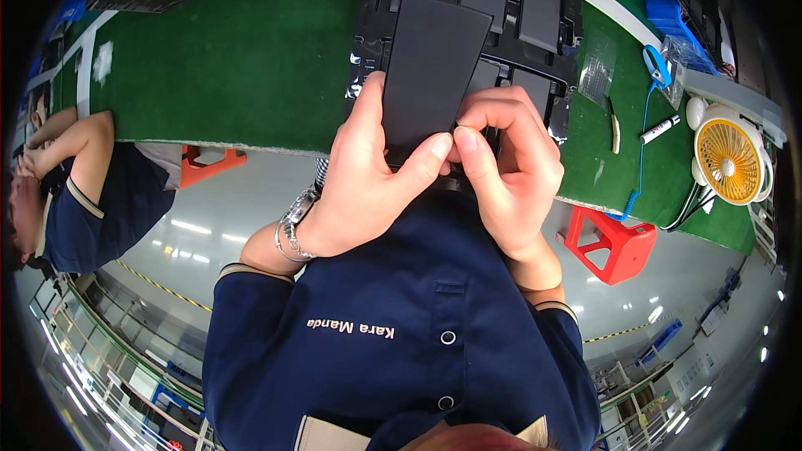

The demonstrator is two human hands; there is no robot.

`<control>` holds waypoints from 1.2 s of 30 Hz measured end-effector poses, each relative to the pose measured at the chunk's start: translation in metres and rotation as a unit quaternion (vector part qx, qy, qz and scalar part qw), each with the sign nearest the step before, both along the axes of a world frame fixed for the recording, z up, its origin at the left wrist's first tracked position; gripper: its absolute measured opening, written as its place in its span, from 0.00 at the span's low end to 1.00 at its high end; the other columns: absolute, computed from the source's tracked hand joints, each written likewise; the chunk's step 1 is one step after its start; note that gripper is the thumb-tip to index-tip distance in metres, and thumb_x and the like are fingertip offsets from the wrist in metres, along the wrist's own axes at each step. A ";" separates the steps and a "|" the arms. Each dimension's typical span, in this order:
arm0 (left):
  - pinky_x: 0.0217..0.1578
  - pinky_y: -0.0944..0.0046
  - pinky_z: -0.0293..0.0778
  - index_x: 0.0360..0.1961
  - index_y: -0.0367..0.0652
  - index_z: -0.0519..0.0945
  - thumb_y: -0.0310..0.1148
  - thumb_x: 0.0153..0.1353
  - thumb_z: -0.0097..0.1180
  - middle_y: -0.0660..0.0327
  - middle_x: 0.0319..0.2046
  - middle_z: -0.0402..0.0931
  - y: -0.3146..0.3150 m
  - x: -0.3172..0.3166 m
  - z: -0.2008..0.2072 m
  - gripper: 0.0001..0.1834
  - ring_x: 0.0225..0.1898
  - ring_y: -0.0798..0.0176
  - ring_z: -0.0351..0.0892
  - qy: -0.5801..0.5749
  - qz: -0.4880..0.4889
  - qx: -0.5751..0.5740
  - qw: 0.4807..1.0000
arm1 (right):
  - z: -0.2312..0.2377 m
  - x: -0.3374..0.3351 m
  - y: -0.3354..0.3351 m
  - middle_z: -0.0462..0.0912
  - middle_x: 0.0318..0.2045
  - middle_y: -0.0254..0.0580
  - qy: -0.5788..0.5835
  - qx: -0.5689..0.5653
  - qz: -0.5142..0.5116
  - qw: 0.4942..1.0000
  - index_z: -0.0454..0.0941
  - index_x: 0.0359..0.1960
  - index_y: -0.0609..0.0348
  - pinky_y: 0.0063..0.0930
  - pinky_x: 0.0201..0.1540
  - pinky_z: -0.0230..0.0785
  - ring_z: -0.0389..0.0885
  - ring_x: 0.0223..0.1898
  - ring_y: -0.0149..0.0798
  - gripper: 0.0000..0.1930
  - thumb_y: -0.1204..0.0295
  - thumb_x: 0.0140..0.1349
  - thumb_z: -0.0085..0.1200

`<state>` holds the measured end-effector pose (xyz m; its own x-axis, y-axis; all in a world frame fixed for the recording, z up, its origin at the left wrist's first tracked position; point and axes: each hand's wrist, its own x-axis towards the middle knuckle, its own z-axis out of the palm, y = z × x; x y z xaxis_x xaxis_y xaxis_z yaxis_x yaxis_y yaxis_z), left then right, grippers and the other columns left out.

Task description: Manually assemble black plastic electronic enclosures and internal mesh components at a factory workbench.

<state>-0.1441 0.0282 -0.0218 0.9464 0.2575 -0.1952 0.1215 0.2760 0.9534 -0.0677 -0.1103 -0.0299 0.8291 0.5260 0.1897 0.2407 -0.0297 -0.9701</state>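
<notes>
1. Dark flat panel [434, 67]: tapered, wider at its far end, tilted slightly; held above the near part of a black moulded tray [376, 42]. Its near end lies between the hands.
2. Left hand [363, 154]: partly closed on the panel; fingers along and behind its left edge, thumb reaching across to the near right corner.
3. Right hand [518, 163]: fingers curled, thumb and forefinger drawn together in a pinch at that same corner, close beside the left thumb tip. Cannot tell whether anything is between the tips.
4. Similar dark panels [543, 4] sit in the tray beyond and to the right of both hands.
5. Tray rests on the green worktop [217, 67]; yellow-and-white fan [728, 163] and white marker [660, 129] well to the right.
</notes>
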 end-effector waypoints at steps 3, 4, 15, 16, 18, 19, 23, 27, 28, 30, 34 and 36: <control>0.36 0.69 0.80 0.51 0.32 0.62 0.24 0.63 0.56 0.56 0.39 0.77 0.001 -0.004 -0.006 0.19 0.37 0.68 0.82 -0.002 -0.008 0.130 0.991 | -0.001 0.002 0.001 0.78 0.32 0.43 -0.065 -0.017 0.001 0.998 0.76 0.32 0.67 0.28 0.37 0.70 0.77 0.33 0.35 0.04 0.80 0.59 0.59; 0.36 0.69 0.80 0.51 0.31 0.62 0.24 0.63 0.56 0.56 0.40 0.77 0.002 -0.005 -0.008 0.19 0.37 0.67 0.83 -0.001 -0.013 0.184 0.983 | -0.001 0.003 0.001 0.78 0.31 0.43 -0.086 -0.024 0.001 0.996 0.76 0.32 0.67 0.28 0.37 0.70 0.77 0.33 0.35 0.04 0.80 0.59 0.59; 0.38 0.69 0.80 0.50 0.32 0.63 0.22 0.63 0.54 0.57 0.39 0.77 0.000 0.001 0.002 0.18 0.39 0.70 0.82 -0.023 -0.008 0.012 1.000 | 0.003 0.002 -0.001 0.74 0.36 0.41 0.234 0.103 0.060 0.965 0.75 0.36 0.70 0.22 0.37 0.72 0.77 0.32 0.28 0.06 0.77 0.66 0.54; 0.38 0.69 0.80 0.50 0.32 0.63 0.22 0.63 0.55 0.57 0.39 0.77 0.000 0.001 0.002 0.18 0.39 0.71 0.82 -0.020 -0.011 0.007 1.000 | 0.003 0.003 -0.001 0.74 0.36 0.41 0.221 0.094 0.058 0.969 0.75 0.36 0.71 0.22 0.37 0.72 0.77 0.32 0.28 0.06 0.77 0.66 0.54; 0.38 0.69 0.80 0.50 0.32 0.63 0.22 0.63 0.55 0.57 0.39 0.77 -0.001 0.001 0.001 0.18 0.39 0.70 0.82 -0.024 -0.006 0.001 1.000 | 0.002 0.003 -0.002 0.74 0.35 0.41 0.206 0.088 0.054 0.973 0.75 0.36 0.71 0.21 0.36 0.72 0.77 0.31 0.28 0.06 0.78 0.66 0.54; 0.39 0.69 0.80 0.50 0.32 0.63 0.22 0.63 0.55 0.57 0.39 0.77 -0.002 0.001 0.000 0.18 0.39 0.70 0.82 -0.026 -0.004 -0.003 1.000 | 0.002 0.002 -0.001 0.74 0.35 0.41 0.205 0.090 0.052 0.973 0.75 0.36 0.71 0.21 0.36 0.72 0.77 0.31 0.27 0.06 0.78 0.66 0.54; 0.33 0.70 0.78 0.52 0.33 0.63 0.24 0.65 0.52 0.56 0.35 0.77 -0.005 0.002 0.002 0.18 0.33 0.70 0.80 -0.004 0.001 -0.024 1.000 | 0.003 0.002 -0.004 0.75 0.39 0.42 0.188 0.036 0.054 0.980 0.76 0.37 0.70 0.23 0.41 0.72 0.78 0.36 0.29 0.05 0.78 0.66 0.54; 0.21 0.71 0.70 0.49 0.35 0.67 0.37 0.72 0.43 0.57 0.22 0.73 0.006 0.005 0.014 0.15 0.18 0.69 0.71 0.099 -0.107 -0.239 0.960 | 0.001 0.019 -0.001 0.75 0.44 0.43 0.104 0.104 -0.004 0.989 0.77 0.40 0.67 0.27 0.50 0.69 0.76 0.44 0.34 0.10 0.72 0.63 0.57; 0.17 0.71 0.65 0.42 0.38 0.69 0.41 0.73 0.37 0.60 0.19 0.70 0.007 0.007 0.017 0.16 0.13 0.68 0.66 0.128 -0.144 -0.304 0.933 | 0.001 0.027 -0.002 0.75 0.45 0.43 0.046 0.080 -0.017 0.996 0.77 0.40 0.66 0.29 0.51 0.68 0.75 0.44 0.36 0.12 0.69 0.61 0.59; 0.15 0.74 0.58 0.39 0.40 0.68 0.44 0.74 0.33 0.68 0.15 0.63 0.006 0.004 -0.004 0.18 0.13 0.74 0.60 0.129 -0.220 -0.528 0.810 | 0.000 0.036 -0.009 0.76 0.40 0.43 -0.030 0.010 -0.007 0.999 0.77 0.37 0.65 0.28 0.46 0.69 0.75 0.40 0.36 0.11 0.68 0.60 0.61; 0.14 0.77 0.52 0.41 0.40 0.70 0.46 0.75 0.29 0.74 0.14 0.55 0.003 0.006 -0.012 0.22 0.13 0.79 0.52 0.165 -0.283 -0.669 0.668 | 0.003 0.032 -0.013 0.78 0.34 0.41 -0.006 -0.050 -0.028 0.998 0.77 0.31 0.66 0.27 0.39 0.68 0.75 0.35 0.36 0.10 0.70 0.58 0.61; 0.14 0.78 0.51 0.42 0.39 0.70 0.44 0.74 0.29 0.75 0.15 0.54 0.003 0.005 -0.013 0.21 0.13 0.79 0.51 0.169 -0.280 -0.680 0.657 | 0.003 0.030 -0.013 0.78 0.33 0.41 -0.005 -0.053 -0.034 0.998 0.76 0.30 0.66 0.27 0.39 0.68 0.76 0.34 0.35 0.09 0.72 0.58 0.60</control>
<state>-0.1390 0.0315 -0.0344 0.6625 -0.7413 -0.1079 0.7075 0.6665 -0.2349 -0.0375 -0.1229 -0.0273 0.8617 0.4862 0.1452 0.2448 -0.1477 -0.9583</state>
